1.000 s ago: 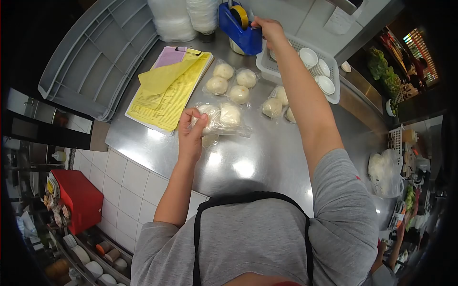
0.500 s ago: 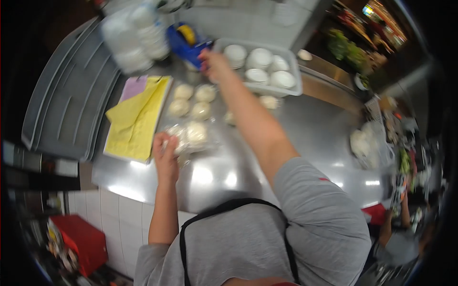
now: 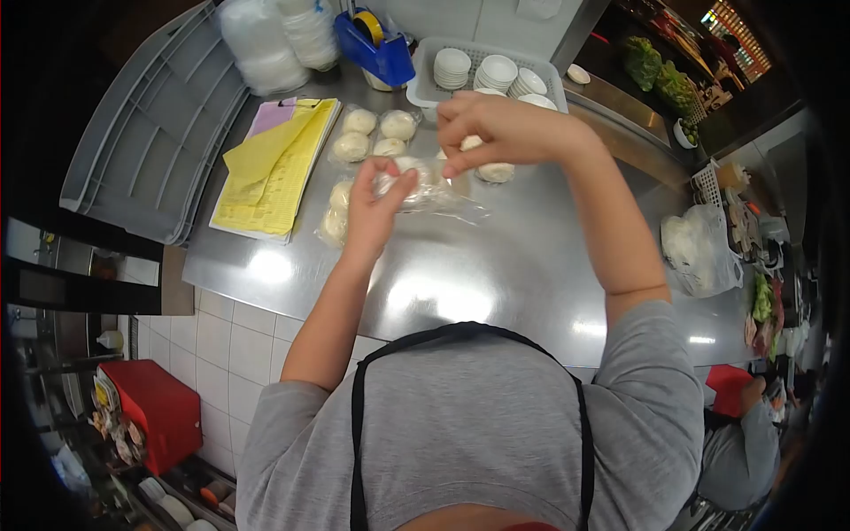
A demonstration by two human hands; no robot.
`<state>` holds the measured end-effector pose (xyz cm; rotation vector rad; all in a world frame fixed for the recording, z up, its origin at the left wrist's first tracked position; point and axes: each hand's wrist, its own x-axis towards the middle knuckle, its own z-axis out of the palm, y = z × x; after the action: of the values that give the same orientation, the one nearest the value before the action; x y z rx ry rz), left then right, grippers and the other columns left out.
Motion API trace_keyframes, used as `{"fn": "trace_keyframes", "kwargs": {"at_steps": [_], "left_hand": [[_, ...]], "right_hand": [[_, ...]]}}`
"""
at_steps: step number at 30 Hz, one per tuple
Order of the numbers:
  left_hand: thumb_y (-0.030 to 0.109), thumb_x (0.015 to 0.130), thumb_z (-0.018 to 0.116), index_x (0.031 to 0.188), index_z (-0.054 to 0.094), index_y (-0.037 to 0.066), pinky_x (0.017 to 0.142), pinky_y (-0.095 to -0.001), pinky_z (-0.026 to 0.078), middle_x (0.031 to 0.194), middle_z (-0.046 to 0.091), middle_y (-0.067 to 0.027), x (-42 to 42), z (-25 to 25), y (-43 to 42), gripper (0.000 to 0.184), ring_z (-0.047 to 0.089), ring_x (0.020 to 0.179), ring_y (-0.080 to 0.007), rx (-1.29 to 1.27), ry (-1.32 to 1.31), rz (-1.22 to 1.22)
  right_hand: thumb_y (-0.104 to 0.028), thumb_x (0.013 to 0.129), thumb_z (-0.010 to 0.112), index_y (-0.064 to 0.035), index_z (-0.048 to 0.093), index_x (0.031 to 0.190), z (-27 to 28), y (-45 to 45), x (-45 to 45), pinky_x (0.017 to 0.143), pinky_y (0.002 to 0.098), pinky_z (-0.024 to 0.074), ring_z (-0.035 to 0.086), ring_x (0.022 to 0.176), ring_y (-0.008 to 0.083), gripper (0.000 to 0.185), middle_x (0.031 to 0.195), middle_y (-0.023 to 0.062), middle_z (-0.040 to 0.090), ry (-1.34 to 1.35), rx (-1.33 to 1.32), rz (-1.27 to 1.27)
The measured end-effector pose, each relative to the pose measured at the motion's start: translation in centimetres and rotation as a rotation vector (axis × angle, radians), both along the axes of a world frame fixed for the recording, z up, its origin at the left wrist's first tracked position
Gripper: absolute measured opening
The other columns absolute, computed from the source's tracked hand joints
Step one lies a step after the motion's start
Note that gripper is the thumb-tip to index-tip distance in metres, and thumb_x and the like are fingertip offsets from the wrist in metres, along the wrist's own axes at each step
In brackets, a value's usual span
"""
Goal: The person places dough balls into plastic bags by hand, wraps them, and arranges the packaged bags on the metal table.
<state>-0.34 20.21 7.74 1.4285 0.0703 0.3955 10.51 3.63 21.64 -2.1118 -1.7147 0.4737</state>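
Observation:
My left hand (image 3: pixel 376 199) pinches a clear plastic bag (image 3: pixel 429 195) with pale dough balls in it, lifted over the steel table. At the bag's right end, my right hand (image 3: pixel 482 133) is closed, thumb and finger together on a small yellowish see-through strip of tape (image 3: pixel 457 184). Bagged dough balls (image 3: pixel 351 146) lie behind my left hand, and another bag of dough balls (image 3: pixel 336 212) sits to its left. Partly covered by my right hand are more dough balls (image 3: pixel 496 172).
A blue tape dispenser (image 3: pixel 379 53) stands at the back, beside a grey basket (image 3: pixel 425 93) of stacked white bowls. Yellow papers (image 3: pixel 270 177) lie on the left near a grey tray (image 3: pixel 146 142). A white plastic bag (image 3: pixel 699 252) rests at the right.
My right hand has come from the tape dispenser back to the bag, with a strip of tape in its fingers. My left hand has raised the bag and moved right.

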Motion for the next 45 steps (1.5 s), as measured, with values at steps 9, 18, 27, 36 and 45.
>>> {"fn": "trace_keyframes", "kwargs": {"at_steps": [9, 18, 27, 36, 45], "left_hand": [[0.013, 0.082, 0.067, 0.084, 0.047, 0.010, 0.067, -0.0187, 0.039, 0.084, 0.052, 0.0036, -1.2, 1.1, -5.8, 0.020, 0.048, 0.076, -0.0041, -0.080, -0.005, -0.305], [0.015, 0.079, 0.069, 0.084, 0.051, 0.010, 0.085, -0.0267, 0.038, 0.101, 0.050, -0.0022, -2.7, -1.1, -11.1, 0.019, 0.049, 0.098, -0.0140, 0.253, -0.037, -0.794], [0.011, 0.075, 0.060, 0.088, 0.055, 0.014, 0.087, -0.0379, 0.043, 0.121, 0.049, -0.0055, 7.6, -2.5, -18.4, 0.014, 0.046, 0.112, -0.0281, 1.298, -0.777, -0.566], [0.013, 0.076, 0.059, 0.106, 0.058, 0.019, 0.104, -0.0615, 0.020, 0.134, 0.041, -0.0030, 11.2, -6.9, -17.5, 0.031, 0.031, 0.130, -0.0284, 1.818, -0.517, -0.514], [0.017, 0.072, 0.069, 0.114, 0.054, 0.019, 0.105, -0.0636, 0.013, 0.142, 0.031, -0.0034, 5.1, -5.2, -17.5, 0.045, 0.025, 0.133, -0.0299, 1.582, -0.360, -0.583]], "right_hand": [[-0.028, 0.073, 0.069, -0.0102, 0.068, 0.079, -1.6, -5.0, -6.9, 0.077, 0.0362, 0.0404, 0.051, 0.089, 0.0205, 0.019, 0.084, 0.0021, 0.056, -0.380, -0.071, -0.148], [-0.047, 0.064, 0.077, -0.0035, 0.056, 0.063, -9.1, -15.2, -8.8, 0.057, 0.0311, 0.0430, 0.053, 0.065, 0.0210, 0.049, 0.074, 0.0073, 0.055, 0.200, -0.387, -0.600], [-0.033, 0.072, 0.074, -0.0049, 0.058, 0.086, -16.3, -32.9, -12.5, 0.068, 0.0300, 0.0465, 0.056, 0.074, 0.0200, 0.035, 0.086, 0.0093, 0.056, 0.337, 0.091, -1.158], [-0.021, 0.079, 0.067, -0.0028, 0.050, 0.116, -13.1, -49.0, -8.9, 0.098, 0.0405, 0.0354, 0.042, 0.118, 0.0361, 0.045, 0.124, 0.0212, 0.046, -0.702, 0.421, -1.529], [-0.016, 0.077, 0.057, 0.0028, 0.058, 0.101, -26.1, -68.6, -3.8, 0.081, 0.0433, 0.0470, 0.060, 0.092, 0.0382, 0.030, 0.097, 0.0220, 0.063, -0.284, -0.561, -1.720]]}}
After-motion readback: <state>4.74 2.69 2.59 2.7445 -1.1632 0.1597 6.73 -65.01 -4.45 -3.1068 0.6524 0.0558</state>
